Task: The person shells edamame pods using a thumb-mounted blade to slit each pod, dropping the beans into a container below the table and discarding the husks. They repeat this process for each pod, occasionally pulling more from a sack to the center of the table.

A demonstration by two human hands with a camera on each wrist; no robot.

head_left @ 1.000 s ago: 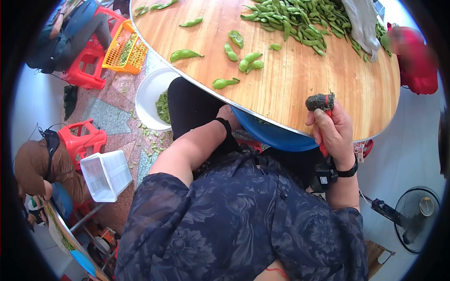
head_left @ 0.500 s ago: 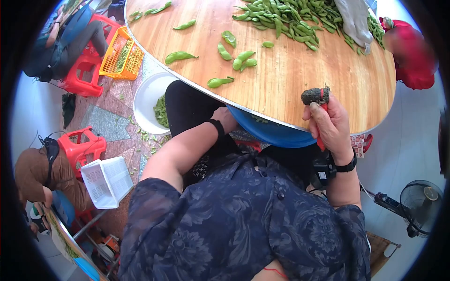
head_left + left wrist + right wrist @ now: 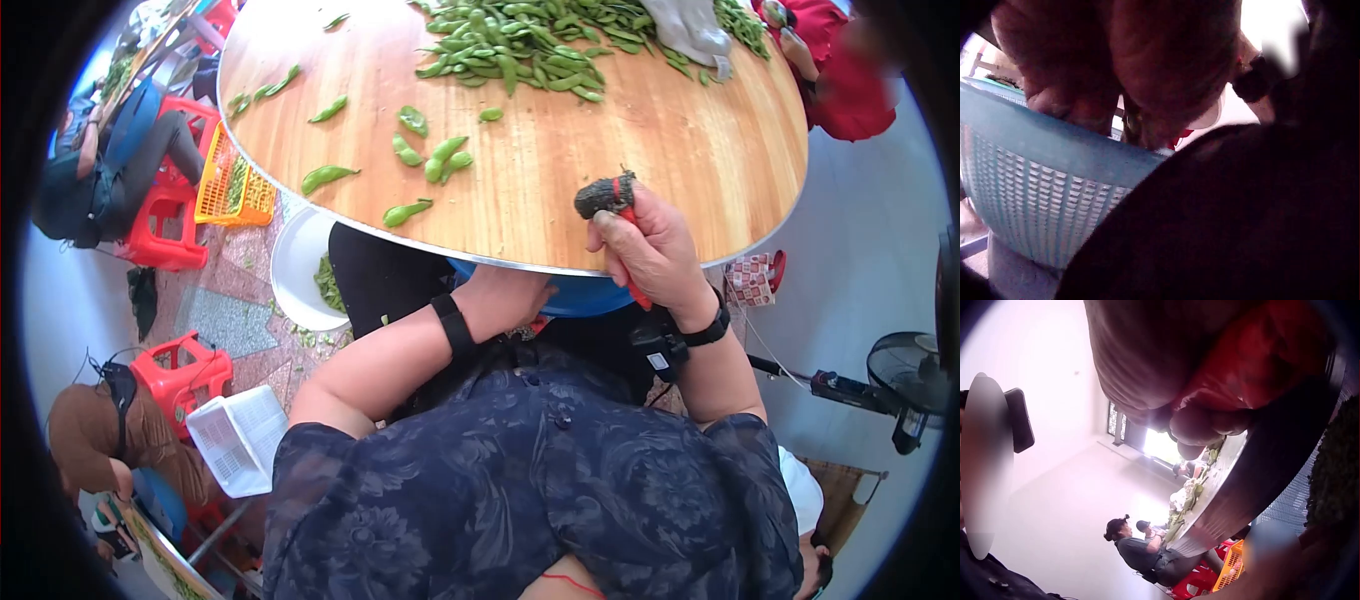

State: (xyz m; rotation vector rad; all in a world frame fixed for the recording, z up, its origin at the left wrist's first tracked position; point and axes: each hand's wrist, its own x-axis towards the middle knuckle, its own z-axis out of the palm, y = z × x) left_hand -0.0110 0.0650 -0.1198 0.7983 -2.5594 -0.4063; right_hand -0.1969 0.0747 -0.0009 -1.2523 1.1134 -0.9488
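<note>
My right hand [image 3: 655, 245] is over the table's near edge, fingers curled around a stubby dark, rough-textured roll [image 3: 600, 197] with a red band. A red strip [image 3: 638, 295] shows below the fingers; in the right wrist view it is shiny red material [image 3: 1254, 359] against the palm. My left hand [image 3: 505, 300] is low at the table edge, by the blue basket [image 3: 590, 297]. In the left wrist view its fingers [image 3: 1172, 69] reach over the rim of this basket [image 3: 1054, 140]; I cannot tell what they hold. Several green bean pods [image 3: 445, 160] lie on the wooden table [image 3: 520, 215].
A heap of pods [image 3: 510, 45] and a grey-white bag [image 3: 690, 35] lie farther back. To the left are a white bucket [image 3: 300, 270], an orange basket [image 3: 232, 185], a white crate [image 3: 240, 435] and red stools [image 3: 185, 375]. A fan [image 3: 905, 370] stands at right; a person in red [image 3: 850, 80] sits beyond.
The head view has shifted, so the table and pods appear farther left. My left hand has moved right and shows more beside the basket. My right hand still grips the dark roll.
</note>
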